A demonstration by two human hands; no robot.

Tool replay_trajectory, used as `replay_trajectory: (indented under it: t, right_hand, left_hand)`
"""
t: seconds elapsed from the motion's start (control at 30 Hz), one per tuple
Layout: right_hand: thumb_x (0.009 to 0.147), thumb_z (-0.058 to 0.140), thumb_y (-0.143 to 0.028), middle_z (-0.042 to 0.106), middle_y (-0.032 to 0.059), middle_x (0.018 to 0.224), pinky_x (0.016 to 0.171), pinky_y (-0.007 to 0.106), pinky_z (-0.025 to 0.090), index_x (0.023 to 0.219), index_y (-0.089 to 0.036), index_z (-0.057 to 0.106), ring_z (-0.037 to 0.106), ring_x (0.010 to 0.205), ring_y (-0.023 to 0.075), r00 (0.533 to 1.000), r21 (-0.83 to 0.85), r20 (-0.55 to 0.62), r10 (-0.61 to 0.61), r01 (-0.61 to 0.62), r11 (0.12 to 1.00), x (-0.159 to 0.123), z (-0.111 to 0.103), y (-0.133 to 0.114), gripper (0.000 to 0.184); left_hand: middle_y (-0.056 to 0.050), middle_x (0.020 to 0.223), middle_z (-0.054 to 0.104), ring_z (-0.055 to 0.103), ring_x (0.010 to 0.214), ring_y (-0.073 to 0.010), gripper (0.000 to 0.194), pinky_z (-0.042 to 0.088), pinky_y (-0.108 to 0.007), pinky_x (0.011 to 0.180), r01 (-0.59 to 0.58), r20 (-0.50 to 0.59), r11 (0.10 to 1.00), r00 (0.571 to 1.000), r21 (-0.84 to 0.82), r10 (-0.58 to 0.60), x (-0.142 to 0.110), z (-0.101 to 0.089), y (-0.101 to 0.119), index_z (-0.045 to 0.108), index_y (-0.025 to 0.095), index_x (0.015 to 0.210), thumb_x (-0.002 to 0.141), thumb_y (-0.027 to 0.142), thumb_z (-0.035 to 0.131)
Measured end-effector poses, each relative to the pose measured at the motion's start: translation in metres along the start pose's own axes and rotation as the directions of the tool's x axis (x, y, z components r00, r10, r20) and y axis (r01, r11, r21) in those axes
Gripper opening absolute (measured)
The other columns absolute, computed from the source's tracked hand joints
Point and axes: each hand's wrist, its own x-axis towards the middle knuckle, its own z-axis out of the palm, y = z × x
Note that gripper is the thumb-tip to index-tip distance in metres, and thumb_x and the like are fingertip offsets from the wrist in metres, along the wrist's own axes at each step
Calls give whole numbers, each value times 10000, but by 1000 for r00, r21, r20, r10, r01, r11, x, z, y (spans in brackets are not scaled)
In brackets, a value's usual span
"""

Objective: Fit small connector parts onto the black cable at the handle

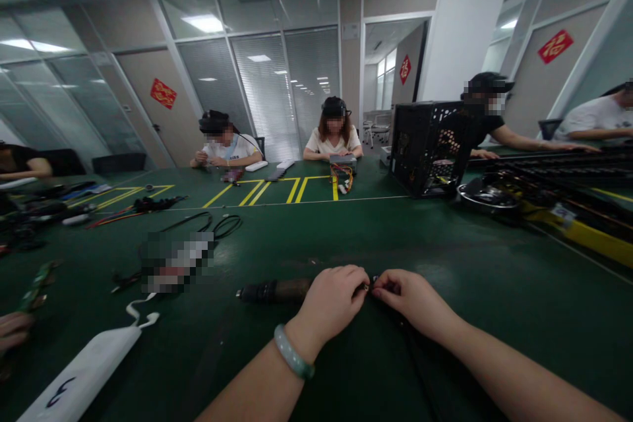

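Note:
A dark electric screwdriver lies on the green table, its bit pointing left. My left hand, with a green bangle at the wrist, is closed over its rear end, which the fingers hide. A small metallic glint shows at those fingertips. Close by on the right, my right hand pinches the end of a black cable; the connector is mostly covered by the fingers. The fingertips of both hands nearly meet. From there the cable runs down toward the near edge of the view.
A white power strip lies at lower left, near another person's hand and a green circuit board. A black computer case stands at the back right, beside a metal bowl. Several people sit around the table.

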Motion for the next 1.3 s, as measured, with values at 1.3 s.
replay_trajectory:
  t: [1.3]
  right_hand:
    - [857, 595, -314, 686, 2, 823, 622, 242, 417, 864, -218, 683, 612, 732, 166, 1000, -55, 1, 0, 0, 998, -1, -1, -2, 131]
  left_hand:
    - [-20, 1088, 618, 585, 976, -197, 67, 459, -347, 889, 73, -24, 997, 997, 10, -73, -1, -4, 3, 596, 218, 923, 883, 265, 571]
